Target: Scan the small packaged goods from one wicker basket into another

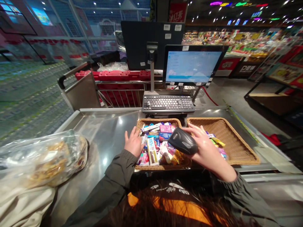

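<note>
A black barcode scanner [183, 141] is gripped in my right hand [203, 145], its head angled left over the packed wicker basket [163, 120]. Small boxes, sachets and wrapped packets fill that basket; among them are a long pale packet [152, 151] and a pink box [167, 128]. My left hand [134, 142] lies at the basket's left rim with its fingers apart, close to the packets. Behind my right hand stands a second wicker basket [233, 135], with a few colourful packets, one of them yellow [218, 142], at its left end.
A keyboard [168, 103] and a lit monitor [193, 66] stand behind the baskets. On the metal counter [109, 135], a clear plastic bag of food [52, 157] lies at the left. Beyond the counter are a metal cart [80, 88] and red crates [123, 75].
</note>
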The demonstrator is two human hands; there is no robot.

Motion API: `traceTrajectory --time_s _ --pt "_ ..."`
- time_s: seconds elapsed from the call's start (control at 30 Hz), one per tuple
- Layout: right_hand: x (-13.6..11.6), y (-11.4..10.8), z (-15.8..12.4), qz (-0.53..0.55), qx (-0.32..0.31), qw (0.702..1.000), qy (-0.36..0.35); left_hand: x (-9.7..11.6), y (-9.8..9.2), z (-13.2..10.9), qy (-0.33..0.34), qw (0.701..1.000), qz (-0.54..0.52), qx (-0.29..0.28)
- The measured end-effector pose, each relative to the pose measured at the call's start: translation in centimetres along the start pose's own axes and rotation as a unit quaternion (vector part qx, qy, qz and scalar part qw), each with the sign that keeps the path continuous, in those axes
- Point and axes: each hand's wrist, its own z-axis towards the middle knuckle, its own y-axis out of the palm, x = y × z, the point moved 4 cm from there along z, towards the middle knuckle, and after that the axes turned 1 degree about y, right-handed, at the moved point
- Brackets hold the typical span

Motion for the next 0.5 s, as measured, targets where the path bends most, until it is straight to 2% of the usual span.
traceTrajectory --time_s 0.13,0.27,0.37,0.43,0.5 --pt "0.9 -0.2 -0.6 -0.003 0.012 1.0 0.009 0.0 -0.8 -0.1 -0.018 0.999 0.006 0.04" --pt "2.9 -0.9 -2.1 -0.017 0.027 0.999 0.044 2.0 -3.1 1.6 0.045 0.996 -0.042 0.07" --pt "5.1 -1.9 -3.9 -0.037 0.055 0.994 0.089 5.8 -5.2 4.2 0.138 0.984 -0.073 0.084" --pt "7.1 -2.9 -5.6 -0.056 0.083 0.987 0.127 9.3 -6.1 6.5 0.207 0.971 -0.087 0.081" --pt "9.1 -4.1 -7.4 -0.078 0.115 0.977 0.162 13.5 -6.2 8.9 0.271 0.956 -0.094 0.062"
